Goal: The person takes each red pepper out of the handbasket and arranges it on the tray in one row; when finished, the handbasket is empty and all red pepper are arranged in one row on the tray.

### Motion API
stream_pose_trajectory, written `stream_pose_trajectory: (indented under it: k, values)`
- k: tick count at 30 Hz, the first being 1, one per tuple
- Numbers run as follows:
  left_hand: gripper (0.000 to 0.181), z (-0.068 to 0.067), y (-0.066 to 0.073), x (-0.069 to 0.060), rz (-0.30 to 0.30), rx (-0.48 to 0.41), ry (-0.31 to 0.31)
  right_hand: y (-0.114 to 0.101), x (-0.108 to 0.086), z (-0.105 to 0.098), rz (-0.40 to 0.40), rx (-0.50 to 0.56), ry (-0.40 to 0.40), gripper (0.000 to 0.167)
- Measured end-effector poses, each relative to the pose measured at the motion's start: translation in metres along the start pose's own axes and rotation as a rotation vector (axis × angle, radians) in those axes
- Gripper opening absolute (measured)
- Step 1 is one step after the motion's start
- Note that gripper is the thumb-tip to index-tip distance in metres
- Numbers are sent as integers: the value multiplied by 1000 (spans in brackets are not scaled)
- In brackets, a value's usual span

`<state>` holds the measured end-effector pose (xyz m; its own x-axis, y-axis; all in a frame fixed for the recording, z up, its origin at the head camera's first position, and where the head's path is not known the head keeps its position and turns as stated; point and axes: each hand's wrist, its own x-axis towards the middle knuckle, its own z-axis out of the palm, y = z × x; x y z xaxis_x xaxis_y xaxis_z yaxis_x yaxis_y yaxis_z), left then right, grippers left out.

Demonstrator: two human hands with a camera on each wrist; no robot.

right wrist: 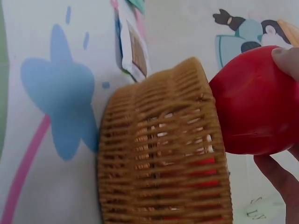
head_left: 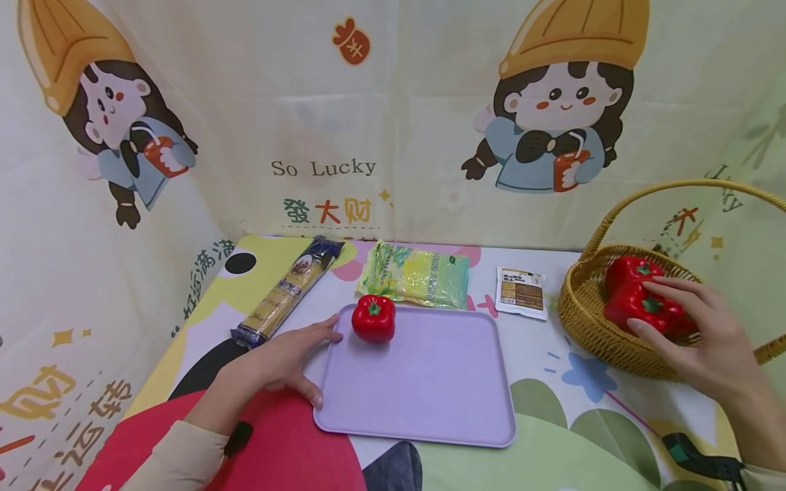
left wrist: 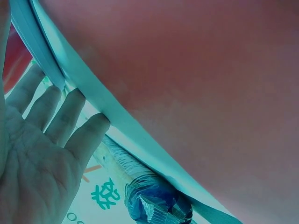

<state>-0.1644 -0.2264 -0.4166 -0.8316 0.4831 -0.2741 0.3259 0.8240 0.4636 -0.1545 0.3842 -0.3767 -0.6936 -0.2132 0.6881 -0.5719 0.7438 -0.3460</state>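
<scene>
A lilac tray (head_left: pixel 430 382) lies in the middle of the table, with one red bell pepper (head_left: pixel 382 326) near its far left corner. My left hand (head_left: pixel 276 361) is at the tray's left edge, fingers spread and nearly straight, fingertips at the rim. Over on the right, my right hand (head_left: pixel 715 334) grips another red bell pepper (right wrist: pixel 257 105) between thumb and fingers. This pepper is at the mouth of a wicker basket (right wrist: pixel 159 154). More red pepper (head_left: pixel 629 269) shows in the basket beside the held one; how many are in there I cannot tell.
Behind the left hand lies a long pack of pasta (head_left: pixel 288 290). A green and yellow packet (head_left: pixel 417 273) is just beyond the tray, and a small white and brown sachet (head_left: pixel 520 292) lies left of the basket. The basket's tall handle (head_left: pixel 620 208) arches over it.
</scene>
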Motion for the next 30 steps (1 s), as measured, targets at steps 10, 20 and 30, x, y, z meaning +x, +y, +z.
stream_pose_trajectory:
  k: [10,20,30]
  values:
    - [107,2,-2,1,-13,-14,1,-19,10,10,13,50,-35,72]
    - [108,1,-1,3,2,-7,1,-36,27,19,-10,62,-109,78]
    - [108,1,-3,3,-2,-16,0,-53,46,32,-64,74,-165,83]
